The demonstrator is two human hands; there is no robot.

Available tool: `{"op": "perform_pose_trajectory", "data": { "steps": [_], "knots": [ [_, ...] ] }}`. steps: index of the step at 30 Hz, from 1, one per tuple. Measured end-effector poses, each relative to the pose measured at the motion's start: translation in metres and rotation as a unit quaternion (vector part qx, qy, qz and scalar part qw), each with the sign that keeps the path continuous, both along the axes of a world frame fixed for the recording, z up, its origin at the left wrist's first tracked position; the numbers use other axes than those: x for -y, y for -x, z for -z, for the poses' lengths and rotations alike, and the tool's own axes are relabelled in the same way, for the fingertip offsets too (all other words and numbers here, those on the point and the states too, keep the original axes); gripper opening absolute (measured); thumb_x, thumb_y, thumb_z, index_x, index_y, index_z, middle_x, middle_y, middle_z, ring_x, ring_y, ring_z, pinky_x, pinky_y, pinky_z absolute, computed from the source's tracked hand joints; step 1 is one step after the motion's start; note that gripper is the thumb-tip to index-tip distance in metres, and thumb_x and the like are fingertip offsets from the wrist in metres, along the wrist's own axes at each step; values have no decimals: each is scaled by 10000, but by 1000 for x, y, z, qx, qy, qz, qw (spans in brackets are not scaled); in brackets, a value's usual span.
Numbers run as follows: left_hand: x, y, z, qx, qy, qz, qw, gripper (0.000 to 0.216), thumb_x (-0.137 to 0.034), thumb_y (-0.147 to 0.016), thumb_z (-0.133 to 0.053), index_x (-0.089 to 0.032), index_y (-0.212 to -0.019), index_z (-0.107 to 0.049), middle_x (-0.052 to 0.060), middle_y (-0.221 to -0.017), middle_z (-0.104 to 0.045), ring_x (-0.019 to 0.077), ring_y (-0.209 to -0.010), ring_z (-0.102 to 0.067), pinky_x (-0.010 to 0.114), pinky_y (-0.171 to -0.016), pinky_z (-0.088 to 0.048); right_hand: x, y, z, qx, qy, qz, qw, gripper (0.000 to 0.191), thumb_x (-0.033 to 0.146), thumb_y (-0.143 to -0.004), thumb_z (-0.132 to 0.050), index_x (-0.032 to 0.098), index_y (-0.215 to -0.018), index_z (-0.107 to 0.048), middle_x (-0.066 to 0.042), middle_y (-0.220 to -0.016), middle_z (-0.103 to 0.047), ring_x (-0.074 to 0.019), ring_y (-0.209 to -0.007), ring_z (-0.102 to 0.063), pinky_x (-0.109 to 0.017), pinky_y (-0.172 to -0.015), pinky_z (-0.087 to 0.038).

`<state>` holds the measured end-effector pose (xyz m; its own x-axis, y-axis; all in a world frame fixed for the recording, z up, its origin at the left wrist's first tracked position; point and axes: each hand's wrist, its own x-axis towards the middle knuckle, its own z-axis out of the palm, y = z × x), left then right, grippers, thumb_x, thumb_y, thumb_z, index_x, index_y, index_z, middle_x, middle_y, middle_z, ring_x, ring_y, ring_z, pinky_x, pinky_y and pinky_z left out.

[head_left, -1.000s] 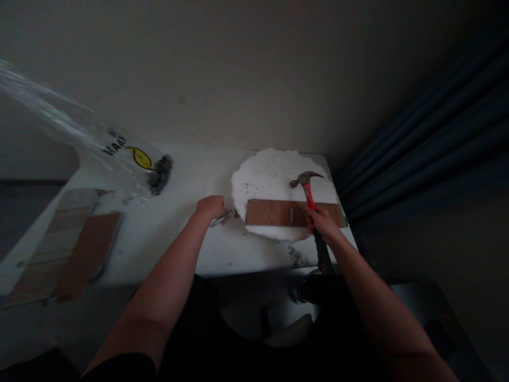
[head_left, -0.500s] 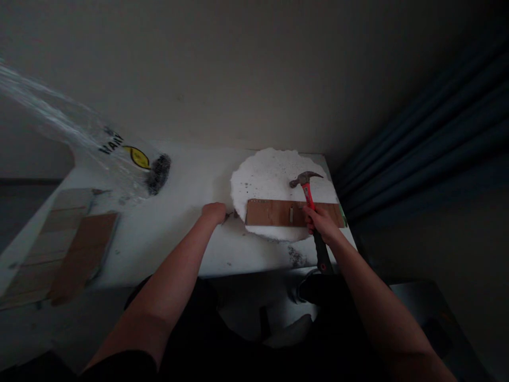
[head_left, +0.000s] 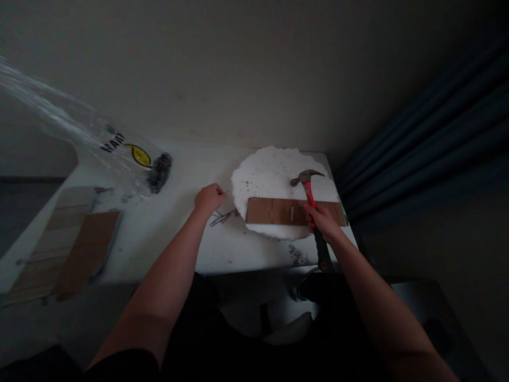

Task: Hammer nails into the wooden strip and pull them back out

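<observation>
My right hand (head_left: pixel 321 220) is wrapped around the red and black handle of a claw hammer (head_left: pixel 307 185), its metal head over a rough-edged white slab (head_left: pixel 274 172). Beneath the hammer, a brown wooden board (head_left: pixel 266 211) lies across the slab, with a row of small dots near its upper left edge. A small pale piece (head_left: pixel 291 213) rests on the board. My left hand (head_left: pixel 209 199) is closed in a pinch left of the slab; a thin nail (head_left: pixel 227 191) pokes out from the fingertips. Just below that hand lies a small pile of loose nails (head_left: pixel 221 218) on the table.
A clear plastic bag (head_left: pixel 123 156) with dark contents (head_left: pixel 160 172) at its end sits on the white table (head_left: pixel 178 228). Wooden boards (head_left: pixel 85 254) lie at the left. A wall (head_left: pixel 238 79) stands behind, and a dark curtain (head_left: pixel 421 127) hangs at the right.
My left hand has lifted up and slightly left from the nail pile, uncovering it, with a nail between the fingers. My right hand keeps the hammer in nearly the same place.
</observation>
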<state>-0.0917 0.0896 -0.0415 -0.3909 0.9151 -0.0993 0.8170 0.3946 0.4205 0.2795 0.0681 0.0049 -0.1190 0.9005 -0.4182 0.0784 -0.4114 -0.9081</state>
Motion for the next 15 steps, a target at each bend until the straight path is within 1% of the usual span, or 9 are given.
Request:
{"op": "perform_pose_trajectory", "data": {
  "steps": [2, 3, 5, 8, 10, 11, 13, 15],
  "knots": [
    [-6, -2, 1, 108, -89, -24, 990, 86, -246, -733, -626, -186, -787, -656, 52, -793, -693, 210, -783, -629, 304, -712, -463, 0, 0, 0, 2, 0, 2, 1000, 422, 536, -737, -749, 208, -894, -534, 96, -547, -436, -52, -384, -358, -189, -335, -310],
    [-9, -4, 1, 171, -133, -35, 976, 80, -242, -730, -627, -181, -776, -648, 33, -754, -674, 186, -747, -613, 286, -699, -459, 0, 0, 0, 3, 0, 1, 1000, 419, 535, -740, -747, 208, -894, -533, 96, -546, -434, -51, -385, -357, -189, -335, -310],
    [-13, -8, 0, 287, -203, -60, 934, 90, -253, -733, -630, -176, -778, -633, -1, -678, -622, 144, -655, -564, 259, -650, -444, 0, 1, 0, 7, 0, -4, 1000, 411, 532, -747, -741, 210, -892, -530, 96, -546, -432, -53, -388, -356, -189, -337, -314],
    [-14, -14, -3, 416, -241, -71, 874, 91, -258, -753, -616, -181, -792, -589, -39, -600, -537, 103, -534, -479, 234, -559, -407, 1, 1, 0, 11, -2, -8, 1000, 401, 533, -758, -729, 213, -881, -522, 95, -550, -432, -54, -391, -354, -193, -338, -321],
    [-14, -20, -5, 463, -245, -55, 850, 82, -245, -765, -607, -183, -792, -560, -42, -604, -534, 93, -521, -479, 224, -543, -407, 1, 2, -1, 9, -3, -8, 1000, 399, 534, -762, -724, 214, -883, -519, 95, -552, -433, -55, -389, -351, -197, -336, -319],
    [-13, -25, -6, 472, -246, -42, 846, 80, -237, -770, -607, -183, -796, -554, -37, -621, -550, 91, -534, -496, 221, -550, -415, 1, 3, -1, 8, -2, -8, 1000, 399, 533, -762, -723, 215, -886, -518, 97, -550, -431, -56, -386, -348, -198, -335, -316],
    [-12, -38, -7, 470, -242, -8, 849, 84, -227, -775, -617, -184, -803, -550, -30, -647, -574, 91, -552, -515, 218, -555, -421, 1, 4, -2, 11, 0, -6, 1000, 397, 531, -760, -724, 218, -886, -516, 100, -545, -425, -57, -380, -343, -199, -333, -310],
    [-12, -55, -7, 453, -233, 54, 859, 86, -221, -782, -626, -185, -799, -551, -20, -671, -600, 95, -571, -531, 223, -568, -429, 1, 5, -3, 16, 3, -6, 1000, 393, 530, -758, -725, 220, -877, -514, 102, -539, -416, -57, -376, -340, -198, -332, -302]
  ]
}}
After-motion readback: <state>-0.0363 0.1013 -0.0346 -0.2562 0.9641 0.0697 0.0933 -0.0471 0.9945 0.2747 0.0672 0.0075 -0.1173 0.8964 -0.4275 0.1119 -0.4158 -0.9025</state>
